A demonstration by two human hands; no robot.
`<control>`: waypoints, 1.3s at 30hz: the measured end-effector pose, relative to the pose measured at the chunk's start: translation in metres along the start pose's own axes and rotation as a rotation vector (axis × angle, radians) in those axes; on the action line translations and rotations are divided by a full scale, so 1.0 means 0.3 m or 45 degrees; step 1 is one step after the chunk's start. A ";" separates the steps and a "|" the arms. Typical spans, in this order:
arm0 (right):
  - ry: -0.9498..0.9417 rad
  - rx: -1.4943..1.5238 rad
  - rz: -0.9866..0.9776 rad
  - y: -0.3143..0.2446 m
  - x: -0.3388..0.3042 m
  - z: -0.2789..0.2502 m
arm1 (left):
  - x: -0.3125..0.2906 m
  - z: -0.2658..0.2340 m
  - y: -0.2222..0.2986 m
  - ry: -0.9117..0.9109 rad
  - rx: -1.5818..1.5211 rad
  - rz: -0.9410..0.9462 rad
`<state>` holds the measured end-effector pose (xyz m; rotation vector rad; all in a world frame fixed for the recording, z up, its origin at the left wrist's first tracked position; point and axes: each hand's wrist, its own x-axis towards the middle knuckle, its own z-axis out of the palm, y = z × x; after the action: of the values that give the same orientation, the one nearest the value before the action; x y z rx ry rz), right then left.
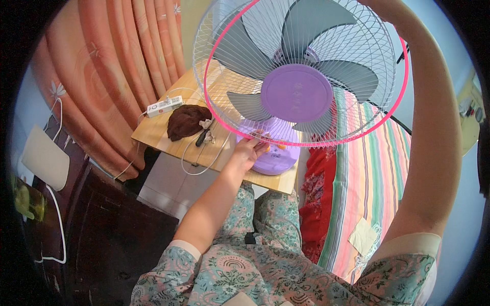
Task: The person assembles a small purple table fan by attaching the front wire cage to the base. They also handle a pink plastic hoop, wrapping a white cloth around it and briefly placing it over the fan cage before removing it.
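An electric fan with grey blades, a purple hub [296,93] and a pink-rimmed wire guard [352,136] fills the upper middle. Its round purple base [275,162], with orange buttons, rests on a wooden table [158,133] under the guard. My left hand [248,152] is at the guard's lower rim, fingers curled in and apparently gripping it just above the base. My right arm [434,127] reaches up around the fan's right side. The right hand is mostly cut off at the top edge, so its fingers are hidden.
On the table lie a brown cloth [186,122], a white power strip [164,106], a black plug [202,137] and a looping white cable [201,172]. Orange curtains [107,61] hang at left above dark furniture [112,229]. A striped bed [357,188] stands at right.
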<state>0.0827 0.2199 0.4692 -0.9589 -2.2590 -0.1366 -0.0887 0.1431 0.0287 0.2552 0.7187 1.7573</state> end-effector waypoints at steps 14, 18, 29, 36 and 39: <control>0.053 0.062 0.012 0.030 -0.024 0.001 | 0.021 -0.003 -0.030 -0.063 0.133 0.107; 0.129 -0.017 -0.100 0.065 -0.018 0.000 | 0.017 0.044 -0.062 0.080 0.207 0.186; 0.207 -0.082 -0.249 0.012 -0.039 0.005 | -0.016 0.073 -0.046 0.129 0.201 0.174; 0.280 0.056 -0.347 0.047 -0.004 0.042 | -0.032 0.055 -0.044 0.120 0.134 0.177; 0.282 -0.017 -0.300 0.040 -0.027 0.019 | -0.008 0.052 -0.053 0.087 0.159 0.170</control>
<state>0.0917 0.2256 0.4580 -0.6469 -2.1584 -0.3449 -0.0672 0.1484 0.0321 0.3359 0.8800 1.8575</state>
